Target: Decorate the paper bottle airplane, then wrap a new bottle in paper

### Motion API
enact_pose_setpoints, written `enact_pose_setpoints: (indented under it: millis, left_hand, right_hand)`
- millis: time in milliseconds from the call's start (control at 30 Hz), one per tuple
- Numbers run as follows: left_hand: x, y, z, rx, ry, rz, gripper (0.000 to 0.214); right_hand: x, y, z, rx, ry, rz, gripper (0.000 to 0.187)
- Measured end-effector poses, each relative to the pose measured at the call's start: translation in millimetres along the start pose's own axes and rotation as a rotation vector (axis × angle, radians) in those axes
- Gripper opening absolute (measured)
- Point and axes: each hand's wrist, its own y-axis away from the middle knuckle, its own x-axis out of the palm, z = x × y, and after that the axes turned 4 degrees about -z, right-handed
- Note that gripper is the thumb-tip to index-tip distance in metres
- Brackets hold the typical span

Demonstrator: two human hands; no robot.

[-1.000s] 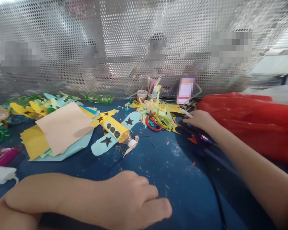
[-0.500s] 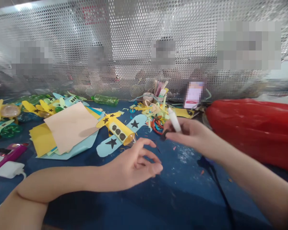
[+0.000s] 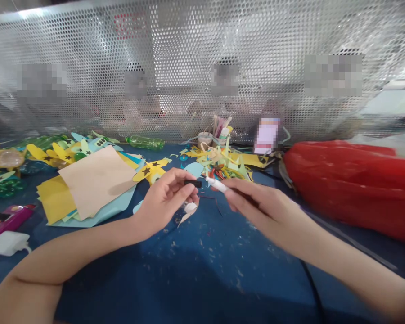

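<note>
The left hand point(image 3: 164, 198) pinches a small black cap point(image 3: 193, 183) between thumb and fingertips, just beside the tip of a white marker point(image 3: 217, 184) clasped in the right hand point(image 3: 261, 209). Both hang above the blue table point(image 3: 205, 270). A yellow paper plane point(image 3: 151, 170) lies just behind the left hand, and a red bag point(image 3: 351, 180) sits well right of the marker.

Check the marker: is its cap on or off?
Off. The left hand pinches the black cap, apart from the white marker in the right hand.
</note>
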Motion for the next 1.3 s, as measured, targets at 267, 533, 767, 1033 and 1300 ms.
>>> enact_pose_setpoints:
  millis: [267, 533, 767, 1033, 1300]
  left_hand:
    - [-3.5, -6, 7, 0.07, -0.03, -0.037, 0.008]
    - [-6.1, -5, 8, 0.06, -0.107, 0.085, 0.011]
    - [-2.3, 5, 1, 0.131, -0.016, 0.118, 0.009]
    - [0.5, 11, -5, 0.134, 0.0, 0.171, 0.007]
    - [-6.7, 2, -6, 0.079, -0.203, 0.235, 0.01]
  right_hand:
    - [1, 2, 0, -0.039, 0.122, -0.069, 0.025]
    - [-1, 3, 3, -0.08, 0.052, -0.045, 0.022]
    - [2, 7, 12, -0.091, -0.083, -0.068, 0.021]
    - [13, 16, 10, -0.41, 0.143, -0.264, 0.017]
    - [12, 10, 4, -0.408, 0.218, -0.177, 0.022]
